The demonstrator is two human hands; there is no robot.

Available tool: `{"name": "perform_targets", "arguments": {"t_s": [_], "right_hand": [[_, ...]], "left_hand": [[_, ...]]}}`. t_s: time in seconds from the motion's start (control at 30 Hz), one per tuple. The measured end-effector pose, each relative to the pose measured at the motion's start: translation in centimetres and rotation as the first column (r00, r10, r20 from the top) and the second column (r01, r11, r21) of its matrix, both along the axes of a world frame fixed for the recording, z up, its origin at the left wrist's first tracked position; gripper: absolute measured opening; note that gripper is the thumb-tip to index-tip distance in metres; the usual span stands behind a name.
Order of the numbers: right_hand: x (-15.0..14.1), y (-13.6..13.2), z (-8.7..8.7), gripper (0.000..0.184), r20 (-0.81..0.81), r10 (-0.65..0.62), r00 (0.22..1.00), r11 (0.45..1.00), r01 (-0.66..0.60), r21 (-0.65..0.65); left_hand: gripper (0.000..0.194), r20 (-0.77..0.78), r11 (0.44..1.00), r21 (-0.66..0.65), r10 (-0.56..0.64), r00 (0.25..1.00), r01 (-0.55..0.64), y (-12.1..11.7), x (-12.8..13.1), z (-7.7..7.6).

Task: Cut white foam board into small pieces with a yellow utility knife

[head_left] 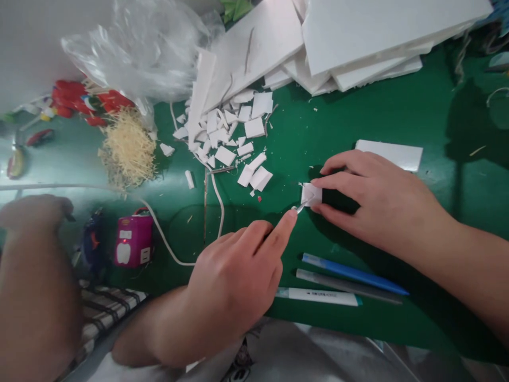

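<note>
My left hand (pixel 242 270) is closed around a craft knife (pixel 303 206), its index finger stretched along the tool. Only the thin metal blade shows; the handle is hidden in my fist. The blade tip touches a small white foam board square (pixel 312 195), which has faint lines on its face. Fingers and thumb of my right hand (pixel 358 185) pinch that square from the right and press it to the green table (pixel 294 127). Just behind my right hand lies a white foam strip (pixel 392 154), partly covered by it.
Foam offcuts (pixel 226 135) lie left of centre, below stacked foam boards (pixel 369 37) and a plastic bag (pixel 139 48). A blue pen (pixel 353 273), a grey stick and a white marker (pixel 322 296) lie nearby. Leftward are straw shreds (pixel 129 146), a magenta box (pixel 134 241) and another person's arm (pixel 37 281).
</note>
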State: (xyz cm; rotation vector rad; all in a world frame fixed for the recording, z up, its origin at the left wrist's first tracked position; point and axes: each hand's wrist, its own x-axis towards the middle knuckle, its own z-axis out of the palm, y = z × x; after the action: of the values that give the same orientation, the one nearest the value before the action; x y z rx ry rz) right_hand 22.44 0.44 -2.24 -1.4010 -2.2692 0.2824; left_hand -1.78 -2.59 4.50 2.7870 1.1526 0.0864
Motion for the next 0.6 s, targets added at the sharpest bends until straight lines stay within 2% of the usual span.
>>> {"name": "perform_targets", "arguments": {"t_s": [0.6], "right_hand": [[0.03, 0.02, -0.35, 0.019, -0.018, 0.019, 1.000, 0.999, -0.018, 0.047]], "left_hand": [[0.046, -0.046, 1.000, 0.019, -0.017, 0.999, 0.018, -0.20, 0.51, -0.29]]}}
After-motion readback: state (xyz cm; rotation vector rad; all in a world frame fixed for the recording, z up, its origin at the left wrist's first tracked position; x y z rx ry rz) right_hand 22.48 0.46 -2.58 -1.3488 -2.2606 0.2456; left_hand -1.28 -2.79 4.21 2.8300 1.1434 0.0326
